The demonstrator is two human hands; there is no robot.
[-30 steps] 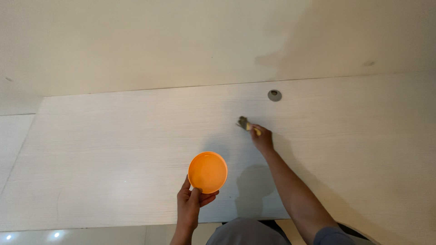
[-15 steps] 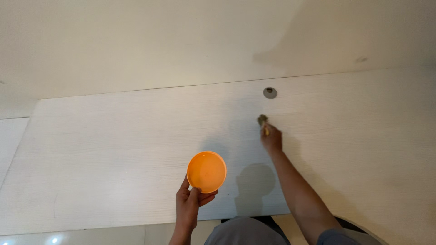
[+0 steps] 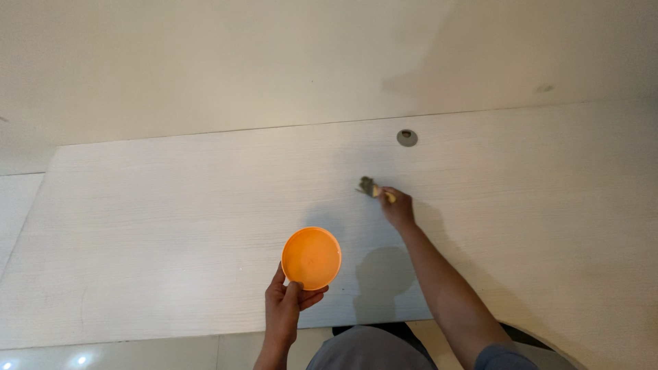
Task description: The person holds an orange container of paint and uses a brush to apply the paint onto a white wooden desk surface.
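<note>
My left hand (image 3: 289, 306) grips a round orange bowl (image 3: 312, 257) by its near rim and holds it over a white wood-grain tabletop (image 3: 171, 226). My right hand (image 3: 396, 207) reaches forward with the arm stretched out and holds a small paintbrush (image 3: 371, 188) by its pale handle. The dark bristles point left and rest on the tabletop. The brush tip lies a little below and left of a round grey cable hole (image 3: 407, 138) in the top.
A cream wall (image 3: 274, 62) rises behind the tabletop's far edge. A glossy tiled floor (image 3: 103, 353) shows along the near edge at bottom left. My grey-clad knees (image 3: 370, 349) are at the bottom centre. The bowl's shadow falls between my two arms.
My right hand first carried the brush up and right toward the cable hole, then back left and slightly down across the tabletop. The bowl stayed in my left hand.
</note>
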